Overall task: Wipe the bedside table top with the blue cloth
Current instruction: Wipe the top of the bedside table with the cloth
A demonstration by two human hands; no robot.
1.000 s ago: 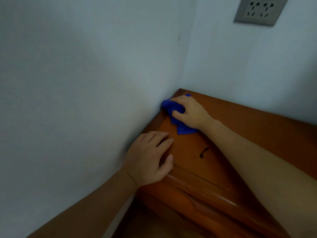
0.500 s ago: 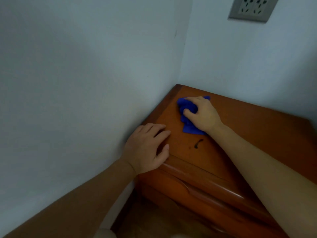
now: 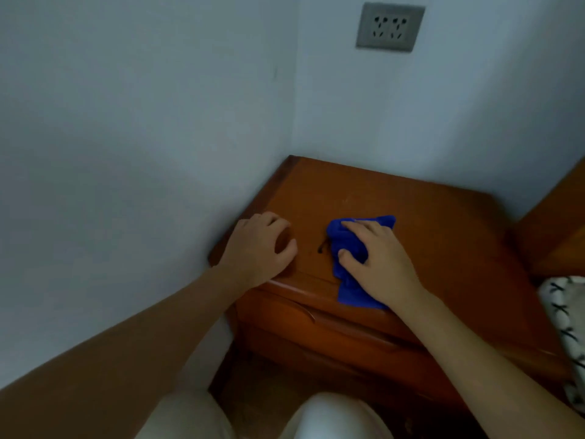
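The right hand (image 3: 376, 258) has drawn the blue cloth (image 3: 348, 242) from the wall corner toward the surface's (image 3: 443, 236) front edge, fingers (image 3: 357, 226) curled over its bunched folds. A dark mark (image 3: 323, 247) sits unwiped just left of those fingers. The left hand (image 3: 256, 248) rests loose, holding nothing.

I'm gripping soft-looking blue cloth (image 3: 349, 240), pressing it on smooth, faintly glossy wooden bedside table top (image 3: 443, 236), matt painted wall (image 3: 126, 137) running alongside

A bedroom in a home. A wooden bedside table (image 3: 427, 236) fills the corner of two pale walls (image 3: 126, 122), with a wall socket (image 3: 390, 26) at 1 o'clock and patterned bedding (image 3: 566, 312) at 4 o'clock.
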